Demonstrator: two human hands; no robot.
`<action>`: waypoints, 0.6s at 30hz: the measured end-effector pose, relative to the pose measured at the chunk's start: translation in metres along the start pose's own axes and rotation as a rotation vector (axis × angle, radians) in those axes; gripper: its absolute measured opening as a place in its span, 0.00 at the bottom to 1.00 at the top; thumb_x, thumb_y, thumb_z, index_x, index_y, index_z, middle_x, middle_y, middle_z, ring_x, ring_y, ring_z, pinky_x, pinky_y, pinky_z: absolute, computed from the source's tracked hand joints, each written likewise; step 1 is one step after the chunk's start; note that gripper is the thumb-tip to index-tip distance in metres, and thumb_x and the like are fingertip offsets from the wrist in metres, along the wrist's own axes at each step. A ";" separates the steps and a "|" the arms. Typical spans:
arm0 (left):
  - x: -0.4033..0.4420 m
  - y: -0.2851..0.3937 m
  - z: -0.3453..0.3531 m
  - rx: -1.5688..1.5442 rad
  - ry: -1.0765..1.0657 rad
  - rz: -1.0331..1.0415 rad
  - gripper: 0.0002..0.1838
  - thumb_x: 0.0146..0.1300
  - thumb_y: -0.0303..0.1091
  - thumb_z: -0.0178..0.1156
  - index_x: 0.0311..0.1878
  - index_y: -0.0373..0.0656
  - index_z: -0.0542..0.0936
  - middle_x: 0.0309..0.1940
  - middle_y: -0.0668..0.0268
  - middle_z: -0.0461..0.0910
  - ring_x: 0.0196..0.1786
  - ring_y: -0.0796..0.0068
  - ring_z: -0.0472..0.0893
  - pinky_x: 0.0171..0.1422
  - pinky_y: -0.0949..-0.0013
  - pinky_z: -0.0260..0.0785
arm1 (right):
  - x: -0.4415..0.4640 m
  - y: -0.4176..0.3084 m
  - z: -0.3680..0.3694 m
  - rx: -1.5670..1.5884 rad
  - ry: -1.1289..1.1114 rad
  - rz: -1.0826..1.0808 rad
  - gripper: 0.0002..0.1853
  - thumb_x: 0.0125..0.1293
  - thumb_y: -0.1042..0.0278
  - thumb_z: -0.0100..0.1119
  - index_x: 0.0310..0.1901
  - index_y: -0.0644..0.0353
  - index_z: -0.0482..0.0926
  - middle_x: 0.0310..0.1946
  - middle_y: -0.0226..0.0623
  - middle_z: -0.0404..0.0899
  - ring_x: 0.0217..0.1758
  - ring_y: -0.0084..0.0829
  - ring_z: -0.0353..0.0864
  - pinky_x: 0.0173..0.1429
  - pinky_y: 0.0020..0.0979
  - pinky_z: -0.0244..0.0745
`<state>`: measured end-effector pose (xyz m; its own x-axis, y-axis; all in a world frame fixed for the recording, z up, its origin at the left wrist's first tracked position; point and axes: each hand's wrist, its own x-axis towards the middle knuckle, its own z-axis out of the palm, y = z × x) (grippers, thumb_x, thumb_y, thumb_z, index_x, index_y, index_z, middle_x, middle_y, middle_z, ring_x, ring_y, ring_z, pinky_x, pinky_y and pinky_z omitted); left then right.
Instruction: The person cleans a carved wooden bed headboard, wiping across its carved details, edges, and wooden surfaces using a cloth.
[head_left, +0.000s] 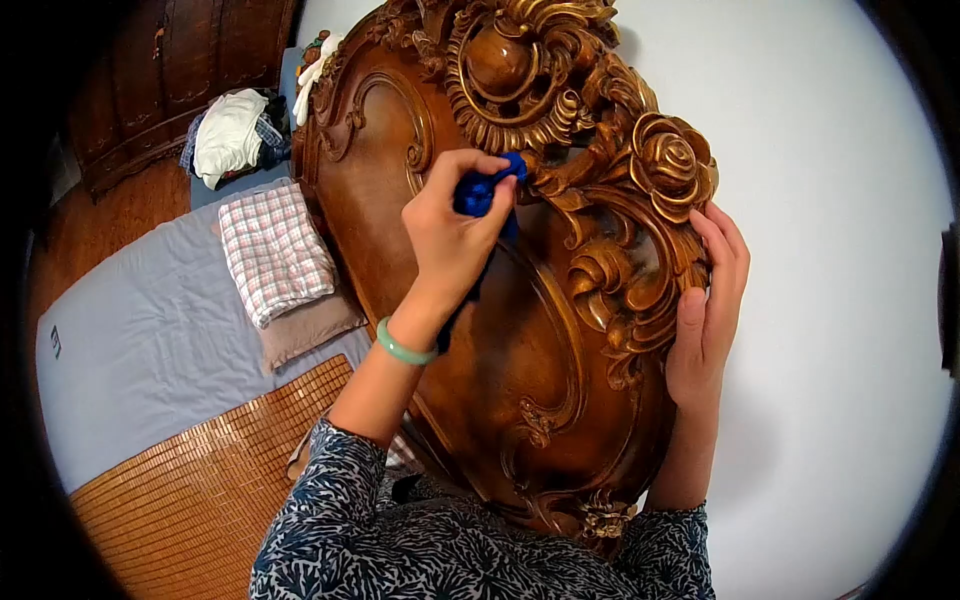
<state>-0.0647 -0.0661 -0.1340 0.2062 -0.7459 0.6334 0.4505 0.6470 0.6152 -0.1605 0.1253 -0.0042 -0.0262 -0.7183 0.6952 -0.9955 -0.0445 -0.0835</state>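
My left hand (458,222), with a green bangle at the wrist, pinches a bunched blue cloth (474,196) between thumb and fingers. The cloth is against a carved wooden headboard (480,350), just below its round crest ornament (497,62). Part of the cloth hangs down behind my hand. My right hand (708,315) grips the headboard's right outer edge, fingers below the carved rose (668,165) and thumb beside the scrollwork. Gold highlights run along the raised carving.
To the left, a bed with a grey-blue sheet (160,310) carries a folded plaid cloth (277,250) on a pillow (312,335) and a bamboo mat (210,480). A clothes pile (232,138) lies near a dark wooden cabinet (150,80). A white wall (830,250) stands to the right.
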 end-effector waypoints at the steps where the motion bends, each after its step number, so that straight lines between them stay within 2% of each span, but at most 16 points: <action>1: 0.004 -0.003 0.001 -0.003 -0.001 0.001 0.12 0.58 0.20 0.72 0.41 0.39 0.79 0.37 0.64 0.86 0.39 0.73 0.86 0.47 0.72 0.78 | 0.000 0.000 0.000 -0.003 0.000 -0.003 0.35 0.80 0.39 0.39 0.69 0.64 0.71 0.72 0.54 0.61 0.77 0.50 0.61 0.79 0.47 0.54; 3: 0.012 -0.011 0.001 0.296 -0.106 0.347 0.15 0.57 0.19 0.73 0.43 0.38 0.77 0.40 0.62 0.87 0.42 0.72 0.87 0.48 0.69 0.79 | 0.000 -0.002 -0.001 -0.001 -0.002 -0.001 0.35 0.80 0.39 0.39 0.69 0.64 0.71 0.72 0.55 0.61 0.77 0.50 0.61 0.79 0.47 0.55; 4: 0.015 -0.017 0.004 0.304 -0.097 0.440 0.18 0.53 0.17 0.73 0.44 0.40 0.78 0.40 0.62 0.87 0.41 0.65 0.87 0.46 0.67 0.79 | 0.000 -0.002 -0.001 0.005 -0.006 0.003 0.35 0.80 0.39 0.39 0.69 0.64 0.71 0.72 0.55 0.62 0.77 0.50 0.61 0.79 0.47 0.55; 5: 0.016 -0.020 0.004 0.299 -0.100 0.443 0.18 0.53 0.17 0.73 0.44 0.40 0.78 0.40 0.62 0.87 0.41 0.65 0.87 0.46 0.67 0.79 | 0.001 -0.001 -0.002 0.002 -0.001 0.006 0.35 0.80 0.39 0.39 0.69 0.64 0.71 0.72 0.55 0.62 0.77 0.50 0.61 0.79 0.47 0.55; 7: 0.020 -0.023 0.003 0.329 -0.238 0.554 0.20 0.51 0.15 0.73 0.45 0.41 0.78 0.39 0.61 0.86 0.42 0.60 0.86 0.44 0.64 0.79 | 0.000 0.001 -0.002 0.021 0.001 0.000 0.35 0.80 0.39 0.40 0.69 0.64 0.72 0.72 0.55 0.62 0.76 0.51 0.62 0.79 0.47 0.55; 8: 0.020 -0.023 0.003 0.350 -0.274 0.569 0.20 0.50 0.15 0.72 0.45 0.41 0.78 0.38 0.60 0.85 0.42 0.57 0.86 0.44 0.63 0.79 | 0.000 0.002 -0.001 0.021 0.005 0.004 0.35 0.80 0.39 0.40 0.69 0.64 0.72 0.72 0.55 0.62 0.76 0.51 0.62 0.79 0.47 0.55; 12: 0.025 -0.013 0.002 0.402 -0.340 0.563 0.21 0.51 0.15 0.71 0.47 0.41 0.77 0.37 0.60 0.84 0.43 0.57 0.86 0.44 0.62 0.79 | 0.000 0.001 -0.001 0.046 0.016 0.014 0.34 0.79 0.39 0.41 0.68 0.64 0.72 0.71 0.55 0.63 0.75 0.50 0.63 0.78 0.48 0.56; 18: 0.025 -0.018 -0.006 0.285 -0.377 0.453 0.23 0.53 0.16 0.71 0.51 0.39 0.74 0.40 0.59 0.85 0.43 0.57 0.87 0.44 0.62 0.80 | -0.002 0.001 -0.001 0.037 0.014 0.016 0.33 0.79 0.40 0.42 0.68 0.63 0.71 0.70 0.54 0.62 0.75 0.50 0.62 0.78 0.48 0.55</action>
<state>-0.0624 -0.0978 -0.1323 -0.0209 -0.3162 0.9485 0.1321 0.9395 0.3161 -0.1614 0.1275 -0.0052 -0.0433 -0.7096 0.7033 -0.9909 -0.0593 -0.1208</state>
